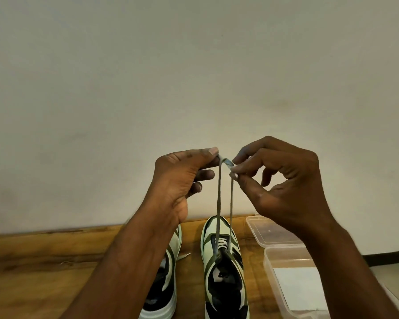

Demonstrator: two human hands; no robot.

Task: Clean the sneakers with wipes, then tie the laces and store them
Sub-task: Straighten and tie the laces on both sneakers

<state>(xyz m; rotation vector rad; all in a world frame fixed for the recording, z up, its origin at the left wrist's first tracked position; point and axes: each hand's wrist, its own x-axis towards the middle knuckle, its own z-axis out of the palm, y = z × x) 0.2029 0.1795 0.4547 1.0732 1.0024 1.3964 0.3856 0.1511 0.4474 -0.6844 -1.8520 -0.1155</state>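
The tying stage looks under way on one sneaker. The left hand (182, 178) and the right hand (279, 187) are raised well above the worktop (44, 261), each pinching an end of the grey laces (219, 203) between thumb and forefinger; the ends meet between the fingers, and both strands run down to the eyelets of the right-hand sneaker (224, 272), at about 6 o'clock in view. No knot or bow shows yet. The left-hand sneaker (168, 268), just beside it at 7 o'clock, lies partly under the left forearm, with a loose lace end trailing out, so it probably still needs tying. Whether wiping is finished I cannot tell. Storing remains. At 4 o'clock an open clear plastic container (276, 240) sits close to the right sneaker, holding something white. The wall stands just beyond the toes; the worktop is open toward 9 o'clock.
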